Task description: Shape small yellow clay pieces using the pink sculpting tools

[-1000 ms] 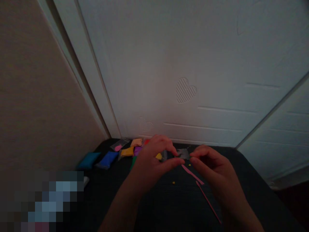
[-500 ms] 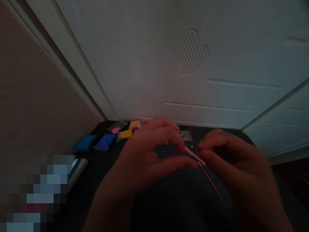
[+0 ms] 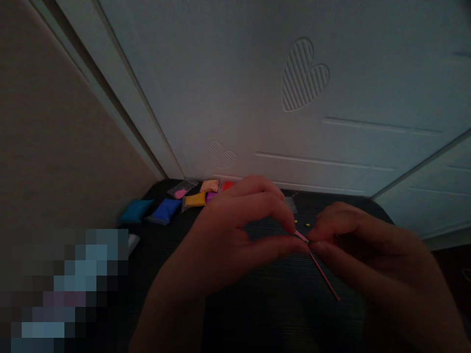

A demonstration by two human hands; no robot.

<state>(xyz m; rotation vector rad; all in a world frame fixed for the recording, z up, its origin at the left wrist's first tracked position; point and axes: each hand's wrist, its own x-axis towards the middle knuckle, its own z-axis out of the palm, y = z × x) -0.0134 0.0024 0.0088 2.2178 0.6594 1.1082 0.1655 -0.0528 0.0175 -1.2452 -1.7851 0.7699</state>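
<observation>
My left hand [image 3: 235, 230] and my right hand [image 3: 364, 250] meet fingertip to fingertip over a dark ribbed mat [image 3: 257, 304]. Both pinch something small between thumb and forefinger; I cannot make out what it is in the dim light. A thin pink tool [image 3: 322, 272] lies or hangs just below the pinch, slanting down to the right. A few tiny yellow bits [image 3: 301, 224] sit on the mat just beyond the fingers. Small packets of coloured clay lie at the mat's far left: teal [image 3: 135, 211], blue [image 3: 164, 210], yellow [image 3: 195, 199], peach [image 3: 209, 186] and red [image 3: 228, 185].
A white panelled wall with embossed striped hearts [image 3: 304, 76] rises right behind the mat. A beige wall [image 3: 55, 147] stands to the left. A clear bag holding pink clay [image 3: 181, 189] lies by the corner. A blurred patch covers the lower left.
The view has tilted down and closer. My hands have come nearer to me and closed together; a clear packet they held a second ago is no longer between them.
</observation>
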